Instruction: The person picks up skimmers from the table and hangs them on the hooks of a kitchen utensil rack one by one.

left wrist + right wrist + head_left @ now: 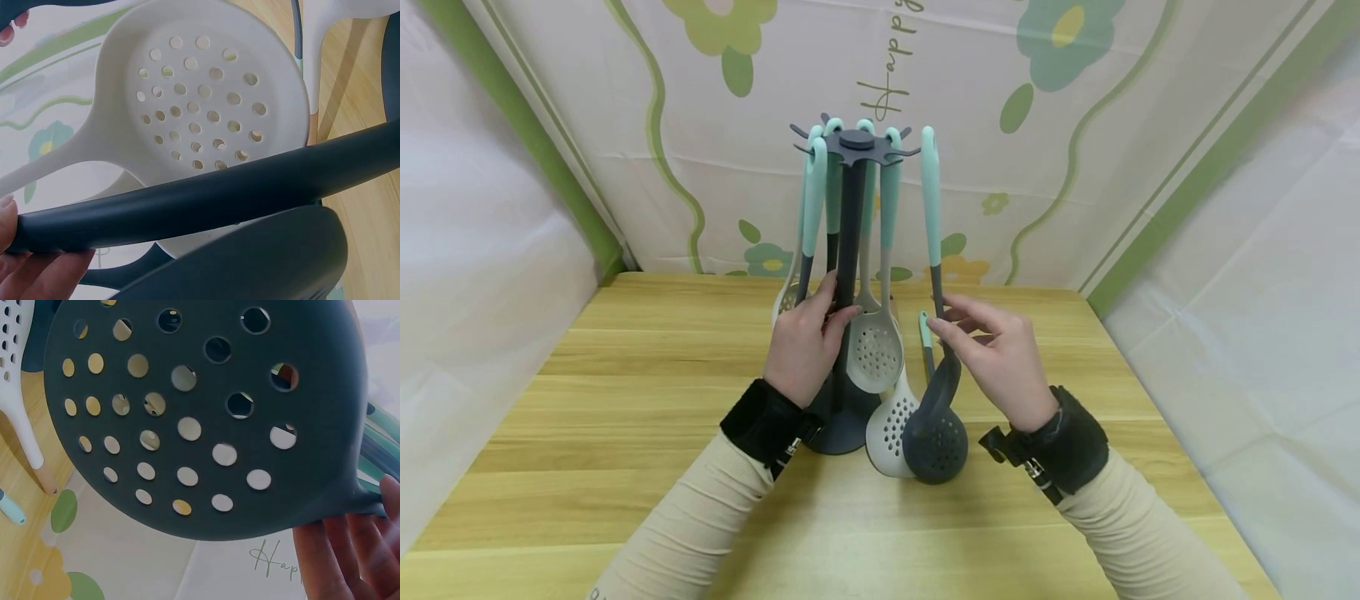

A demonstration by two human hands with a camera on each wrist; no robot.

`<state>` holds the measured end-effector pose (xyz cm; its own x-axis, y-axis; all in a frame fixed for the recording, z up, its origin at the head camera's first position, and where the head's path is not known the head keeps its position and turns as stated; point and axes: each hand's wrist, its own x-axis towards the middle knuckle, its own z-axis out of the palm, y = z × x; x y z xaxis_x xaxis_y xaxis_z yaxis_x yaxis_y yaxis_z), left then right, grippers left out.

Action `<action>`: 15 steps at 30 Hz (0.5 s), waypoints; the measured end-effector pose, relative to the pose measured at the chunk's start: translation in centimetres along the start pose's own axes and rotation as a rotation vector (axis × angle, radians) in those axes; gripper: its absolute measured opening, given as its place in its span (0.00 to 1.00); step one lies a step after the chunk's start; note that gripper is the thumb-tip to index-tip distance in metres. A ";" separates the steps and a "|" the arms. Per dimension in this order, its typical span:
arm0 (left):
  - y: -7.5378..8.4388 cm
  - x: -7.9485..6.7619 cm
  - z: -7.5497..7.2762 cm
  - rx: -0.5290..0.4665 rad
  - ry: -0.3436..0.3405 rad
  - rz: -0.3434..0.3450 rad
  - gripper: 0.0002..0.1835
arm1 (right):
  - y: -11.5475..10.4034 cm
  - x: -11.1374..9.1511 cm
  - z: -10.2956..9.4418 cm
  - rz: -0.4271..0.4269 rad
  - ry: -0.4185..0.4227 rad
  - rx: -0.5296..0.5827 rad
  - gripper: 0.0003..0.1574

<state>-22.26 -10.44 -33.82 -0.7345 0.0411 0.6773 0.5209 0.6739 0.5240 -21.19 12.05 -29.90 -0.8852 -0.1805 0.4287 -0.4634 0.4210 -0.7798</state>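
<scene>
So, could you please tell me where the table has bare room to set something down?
The table is bare between its left edge and the left hand, in front between the sleeves, and in a narrower strip right of the right hand. Between the hands it is crowded with the rack, white slotted spoon and dark skimmer.

charcoal skimmer (936,443), mint handle (931,196), flowered backdrop (827,67)

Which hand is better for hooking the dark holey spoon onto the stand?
Probably the right. The right hand pinches the dark spoon, and its handle top looks beside a hook in the head view. The left hand grips the stand, so it seems better for steadying.
</scene>
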 end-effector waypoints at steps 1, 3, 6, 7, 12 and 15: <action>0.0 0.0 0.0 0.000 0.000 0.000 0.23 | 0.0 0.0 0.0 0.000 -0.001 0.004 0.17; 0.0 0.0 0.0 -0.002 -0.001 0.001 0.23 | -0.1 0.0 0.0 0.002 -0.003 0.007 0.17; -0.1 0.0 0.0 -0.001 -0.001 0.002 0.23 | -0.1 0.0 0.1 0.000 -0.008 0.001 0.18; -0.1 0.0 0.0 0.001 -0.001 0.003 0.23 | -0.1 0.0 0.1 0.003 -0.008 0.002 0.17; -0.1 0.0 0.0 0.004 0.001 0.010 0.22 | -0.2 0.0 0.2 0.005 -0.015 -0.003 0.18; -0.2 -0.1 0.0 0.003 0.001 0.012 0.23 | -0.3 0.0 0.3 0.005 -0.020 -0.001 0.17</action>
<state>-22.31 -10.56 -33.96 -0.7278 0.0484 0.6840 0.5285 0.6753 0.5145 -21.04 11.65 -29.79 -0.8883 -0.1963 0.4151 -0.4587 0.4225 -0.7817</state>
